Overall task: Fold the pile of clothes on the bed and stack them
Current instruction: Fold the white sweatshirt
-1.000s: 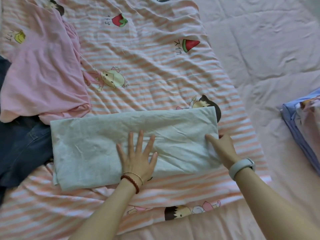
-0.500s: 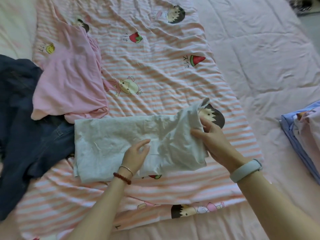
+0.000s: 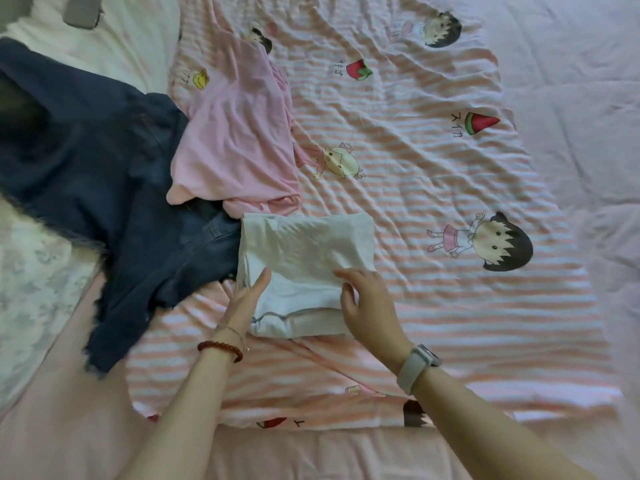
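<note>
the left hand (image 3: pixel 247 301) lies with its fingers slid under the left edge of the folded grey garment (image 3: pixel 306 261), so how those fingers lie cannot be told; only the thumb shows, straight along the cloth. the denim piece (image 3: pixel 104 188) is partly covered by the pink garment (image 3: pixel 232 143) and runs off the left edge. the grey garment sits near the middle of the bed, a rough rectangle whose long axis runs near to far, its folded layers showing at the near end. the right hand (image 3: pixel 369 306) rests on its near right part, fingers relaxed and loosely spread. all lie on a striped cartoon-print blanket (image 3: pixel 433 168) over a pale pink sheet (image 3: pixel 571 81)
</note>
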Available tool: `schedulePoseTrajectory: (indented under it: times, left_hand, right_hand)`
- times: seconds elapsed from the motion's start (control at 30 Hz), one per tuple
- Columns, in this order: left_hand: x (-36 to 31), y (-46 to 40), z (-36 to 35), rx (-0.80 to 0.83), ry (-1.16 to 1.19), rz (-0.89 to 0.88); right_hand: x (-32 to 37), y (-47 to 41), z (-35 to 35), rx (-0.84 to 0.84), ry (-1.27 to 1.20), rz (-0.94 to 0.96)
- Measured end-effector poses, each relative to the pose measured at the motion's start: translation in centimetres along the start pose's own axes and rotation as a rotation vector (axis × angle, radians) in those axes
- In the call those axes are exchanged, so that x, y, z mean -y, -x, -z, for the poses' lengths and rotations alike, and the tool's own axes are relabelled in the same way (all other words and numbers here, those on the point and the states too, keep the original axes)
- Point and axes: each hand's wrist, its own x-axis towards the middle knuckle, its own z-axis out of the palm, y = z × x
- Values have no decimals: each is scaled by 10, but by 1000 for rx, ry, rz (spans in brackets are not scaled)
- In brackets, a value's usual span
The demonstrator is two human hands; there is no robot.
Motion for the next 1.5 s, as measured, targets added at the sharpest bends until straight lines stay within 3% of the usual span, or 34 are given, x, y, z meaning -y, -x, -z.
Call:
schedulePoseTrajectory:
  times: [0.07, 0.13, 0.27, 0.33, 0.43, 0.53, 0.6, 0.67, 0.77, 0.87, 0.93, 1.1, 1.27, 1.37, 1.5]
  left_hand:
    - [7, -9, -5, -158, -259, -112]
    - [11, -9, -7, -254, -288, -169]
    - [13, -7, 11, -351, -155, -202]
    - [12, -9, 20, -376, -204, -184]
    - [7, -10, 19, -377, -497, -196]
    - [4, 4, 4, -446, -887, -468]
    - [7, 16, -12, -334, -1065, -732]
    - [16, 28, -26, -124, -1202, -926]
    - [33, 36, -37, 93, -1400, -1071]
    - [34, 33, -39, 134, -1477, -983]
    - [31, 25, -37, 121, -1458, -966]
    - [32, 16, -30, 183, -1492, -974]
    - [36, 3, -22, 135, -1584, -1055]
    - [39, 5, -29, 267, -1752, -845]
    - [31, 3, -17, 443, -1726, -654]
  right_hand:
    - [-24, 9, 4, -7, 212, 43]
    - [-42, 17, 6, 84, 266, 37]
    - [-64, 21, 5, 210, 94, -110]
    - [-66, 24, 0, 253, 42, -137]
    - [-67, 33, -7, 150, 46, -112]
    - [-66, 39, -8, 32, 132, -69]
    - [-65, 37, -9, -35, 190, -26]
    - [-65, 30, -11, -54, 210, -49]
    - [-67, 23, -11, -68, 162, -72]
    - [-70, 31, -9, -115, 78, 22]
    - [-70, 40, -14, -34, 95, 25]
    - [-61, 33, -34, 63, 346, -80]
    - [-80, 24, -9, 27, 484, 42]
    - [-89, 27, -4, 137, 592, 39]
    - [-90, 29, 10, 4, 670, 191]
